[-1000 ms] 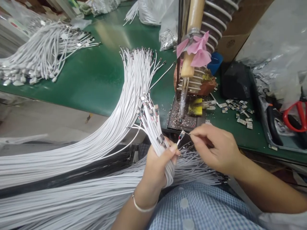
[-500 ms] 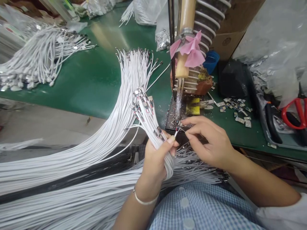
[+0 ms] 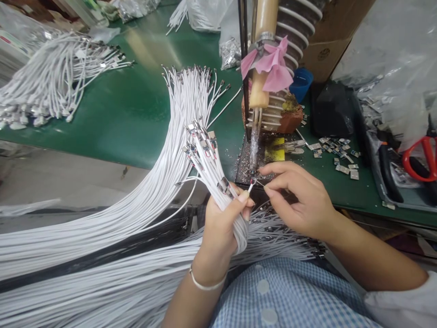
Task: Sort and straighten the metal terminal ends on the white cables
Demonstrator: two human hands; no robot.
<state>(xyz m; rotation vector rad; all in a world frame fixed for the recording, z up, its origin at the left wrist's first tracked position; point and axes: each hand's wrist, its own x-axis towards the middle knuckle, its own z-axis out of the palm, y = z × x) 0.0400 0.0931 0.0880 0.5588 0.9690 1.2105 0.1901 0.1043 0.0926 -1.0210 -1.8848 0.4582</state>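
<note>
Apparently soldering one cable end (image 3: 251, 186) beneath the iron (image 3: 258, 96)
The left hand (image 3: 223, 225) is clasping the white bundle (image 3: 215, 182); the right hand (image 3: 300, 198), loosely curled, is pinching a thin wire (image 3: 260, 183); the next move is seemingly calling for steadiness.

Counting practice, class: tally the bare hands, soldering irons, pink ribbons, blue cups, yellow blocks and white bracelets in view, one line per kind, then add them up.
Bare hands: 2 (left hand, right hand)
Soldering iron: 1
Pink ribbon: 1
Blue cup: 1
Yellow block: 1
White bracelet: 1
Total: 7
</note>
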